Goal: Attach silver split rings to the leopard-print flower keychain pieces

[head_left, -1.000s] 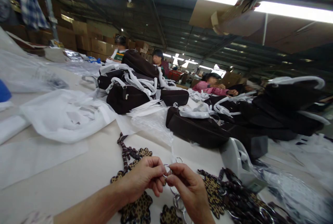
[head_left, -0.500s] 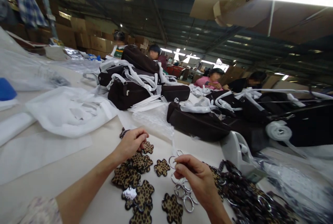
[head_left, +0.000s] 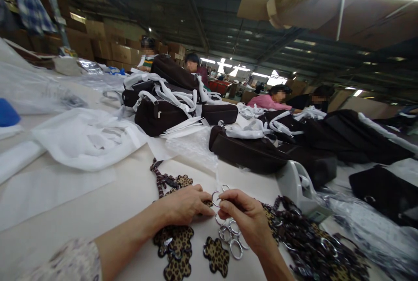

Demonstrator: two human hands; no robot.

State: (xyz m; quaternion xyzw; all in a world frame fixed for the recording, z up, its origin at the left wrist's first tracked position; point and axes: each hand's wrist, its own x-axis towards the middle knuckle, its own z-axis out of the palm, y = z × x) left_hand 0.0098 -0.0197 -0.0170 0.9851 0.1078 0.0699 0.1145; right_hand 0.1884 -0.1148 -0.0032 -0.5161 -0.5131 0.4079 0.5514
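Observation:
My right hand (head_left: pixel 243 211) pinches a silver metal ring (head_left: pixel 214 199) between thumb and fingertips, above a cluster of similar loose rings (head_left: pixel 235 249). Palm down, my left hand (head_left: pixel 186 206) reaches in beside it, thumb and fingers spread over a flower-shaped leopard-print charm (head_left: pixel 208 203). Most of that charm is hidden under the hand. More leopard-print charms (head_left: pixel 178 244) lie in a pile below my left wrist, and a single leopard-print charm (head_left: pixel 216 256) lies nearer me. Beyond the left hand is a brown patterned cord (head_left: pixel 159 178).
A heap of dark corded charms (head_left: pixel 307 242) lies right of my right hand, with a white dispenser (head_left: pixel 298 185) behind it. Dark bags (head_left: pixel 170 117) with white-wrapped straps fill the table's far side. Plastic sheeting (head_left: pixel 88 139) spreads left. Several co-workers sit beyond.
My left hand has moved right and toward me, off the brown cord and onto the single charm near the ring. My right hand stays on the ring. At right, a dark bag has shifted.

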